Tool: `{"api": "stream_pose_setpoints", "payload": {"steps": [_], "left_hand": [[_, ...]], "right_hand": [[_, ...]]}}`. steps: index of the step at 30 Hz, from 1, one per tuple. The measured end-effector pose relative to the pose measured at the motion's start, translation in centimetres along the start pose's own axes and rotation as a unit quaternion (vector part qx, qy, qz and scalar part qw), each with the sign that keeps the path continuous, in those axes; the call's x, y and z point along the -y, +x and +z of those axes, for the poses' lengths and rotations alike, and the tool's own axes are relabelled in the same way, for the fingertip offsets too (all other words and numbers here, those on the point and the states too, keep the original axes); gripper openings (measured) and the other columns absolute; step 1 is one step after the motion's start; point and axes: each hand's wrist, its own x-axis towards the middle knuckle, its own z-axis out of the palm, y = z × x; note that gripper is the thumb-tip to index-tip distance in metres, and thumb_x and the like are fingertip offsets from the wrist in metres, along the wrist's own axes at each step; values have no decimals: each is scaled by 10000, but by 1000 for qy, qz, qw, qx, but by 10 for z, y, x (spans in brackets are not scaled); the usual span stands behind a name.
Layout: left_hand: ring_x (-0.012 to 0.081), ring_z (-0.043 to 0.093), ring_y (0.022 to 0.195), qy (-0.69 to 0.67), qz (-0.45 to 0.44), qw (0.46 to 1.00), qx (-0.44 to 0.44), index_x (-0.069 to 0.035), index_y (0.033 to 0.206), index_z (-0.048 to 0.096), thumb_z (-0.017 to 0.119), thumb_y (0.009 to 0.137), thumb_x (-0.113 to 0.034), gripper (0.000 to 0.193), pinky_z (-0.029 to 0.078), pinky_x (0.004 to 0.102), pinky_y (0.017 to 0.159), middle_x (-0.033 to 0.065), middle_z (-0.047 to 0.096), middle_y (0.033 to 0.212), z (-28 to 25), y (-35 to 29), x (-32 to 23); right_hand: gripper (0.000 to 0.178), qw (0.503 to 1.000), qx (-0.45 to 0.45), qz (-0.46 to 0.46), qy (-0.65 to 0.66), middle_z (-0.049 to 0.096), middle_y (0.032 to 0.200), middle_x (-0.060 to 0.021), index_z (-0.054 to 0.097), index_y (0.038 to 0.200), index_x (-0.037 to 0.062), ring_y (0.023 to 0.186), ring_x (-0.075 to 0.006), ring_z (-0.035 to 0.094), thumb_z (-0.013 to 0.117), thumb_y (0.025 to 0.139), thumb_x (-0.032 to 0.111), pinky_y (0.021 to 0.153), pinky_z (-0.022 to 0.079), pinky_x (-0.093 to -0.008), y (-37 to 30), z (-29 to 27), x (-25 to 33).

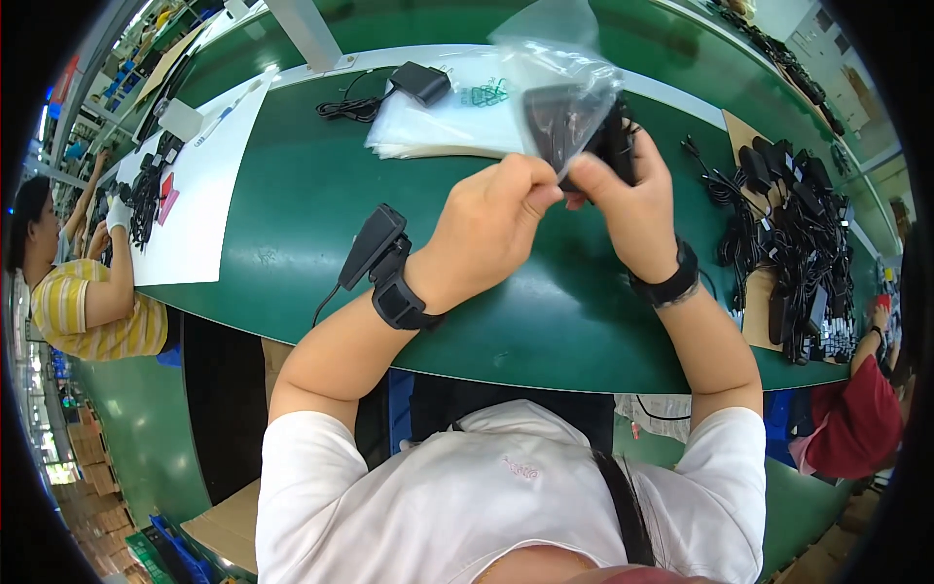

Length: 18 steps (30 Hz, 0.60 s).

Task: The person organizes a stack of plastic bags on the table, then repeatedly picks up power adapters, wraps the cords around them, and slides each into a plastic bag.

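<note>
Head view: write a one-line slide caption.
Left hand and right hand hold a clear crinkled plastic bag and a bulky black item above a glossy green table.

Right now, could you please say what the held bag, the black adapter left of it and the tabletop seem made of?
Bag: thin, glossy clear plastic film, shown by its creases and see-through walls.
Adapter: probably hard, matte plastic, from its crisp edges.
Tabletop: smooth, slightly glossy green, perhaps rubber or laminate; soft reflections leave it open.
</note>
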Motion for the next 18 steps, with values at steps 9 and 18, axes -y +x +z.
{"api": "stream_pose_setpoints", "payload": {"steps": [9,18], "left_hand": [[250,572,588,67,12,998,-5,-30,917,583,522,720,72,230,459,312,529,107,601,733,-5,0,0],[232,509,609,127,167,965,158,-45,845,500,544,665,9,192,428,313,560,65,557,673,-4,1,-2]], "right_hand": [[396,829,70,-297,-468,539,849,-116,484,1032,43,708,-303,558,670,682,41,612,464,-345,-2,0,-19],[206,948,148,151,-239,528,606,-49,524,880,18,431,-139,496,639,745,123,379,387,-248,5,-2,-4]]}}
